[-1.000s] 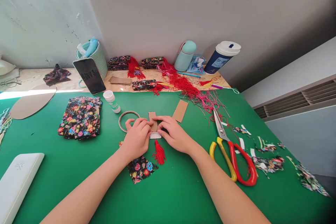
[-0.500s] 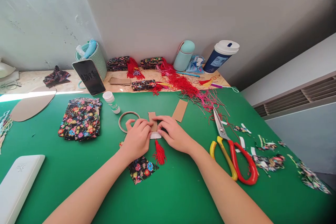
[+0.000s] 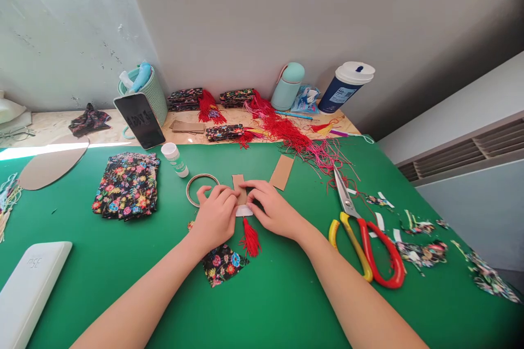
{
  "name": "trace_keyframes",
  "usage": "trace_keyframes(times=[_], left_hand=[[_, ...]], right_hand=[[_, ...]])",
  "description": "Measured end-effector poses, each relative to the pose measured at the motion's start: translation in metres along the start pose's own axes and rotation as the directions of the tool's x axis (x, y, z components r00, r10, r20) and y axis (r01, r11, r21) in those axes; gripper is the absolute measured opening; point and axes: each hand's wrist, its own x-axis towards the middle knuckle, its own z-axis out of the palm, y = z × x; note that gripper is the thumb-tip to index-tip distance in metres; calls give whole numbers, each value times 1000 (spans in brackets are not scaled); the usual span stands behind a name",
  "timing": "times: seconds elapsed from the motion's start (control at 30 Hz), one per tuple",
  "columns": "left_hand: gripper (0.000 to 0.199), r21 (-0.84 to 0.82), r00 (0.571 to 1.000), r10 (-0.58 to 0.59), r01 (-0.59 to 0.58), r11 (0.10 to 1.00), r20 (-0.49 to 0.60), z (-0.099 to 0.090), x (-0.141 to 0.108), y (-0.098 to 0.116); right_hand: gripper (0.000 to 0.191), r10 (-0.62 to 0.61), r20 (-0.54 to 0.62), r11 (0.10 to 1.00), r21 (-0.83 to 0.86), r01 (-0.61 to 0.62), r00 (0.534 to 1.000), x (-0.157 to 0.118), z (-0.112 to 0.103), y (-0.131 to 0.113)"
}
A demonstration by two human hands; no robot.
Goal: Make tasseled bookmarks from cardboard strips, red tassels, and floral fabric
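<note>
My left hand is closed, its fingertips on the left edge of a small cardboard strip. From the other side, my right hand grips the same strip with bent fingers. A white band crosses the strip's lower end, and a red tassel hangs from there toward me. Under my left wrist lies a black floral fabric piece, partly hidden. Just behind my left hand is a roll of tape, its near side covered. Another cardboard piece lies beyond my right hand.
Large scissors lie right, near fabric scraps. Stacked floral fabric, a glue stick and a white power bank are left. A phone, bottle, cup and red threads line the back.
The view has shifted very slightly. Both hands keep their places on the cardboard strip, and the tassel lies as before.
</note>
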Motion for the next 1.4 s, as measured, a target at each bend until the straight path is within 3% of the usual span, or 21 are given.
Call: trace_keyframes(times=[0.67, 1.4], left_hand=[[15, -8, 1000, -17, 17, 1000, 12, -2, 2, 1], [13, -4, 999, -42, 42, 999, -14, -2, 1, 3]], right_hand=[[11, 8, -59, 1000, 29, -6, 998, 0, 0, -2], [15, 147, -68, 985, 102, -139, 987, 4, 4, -4]])
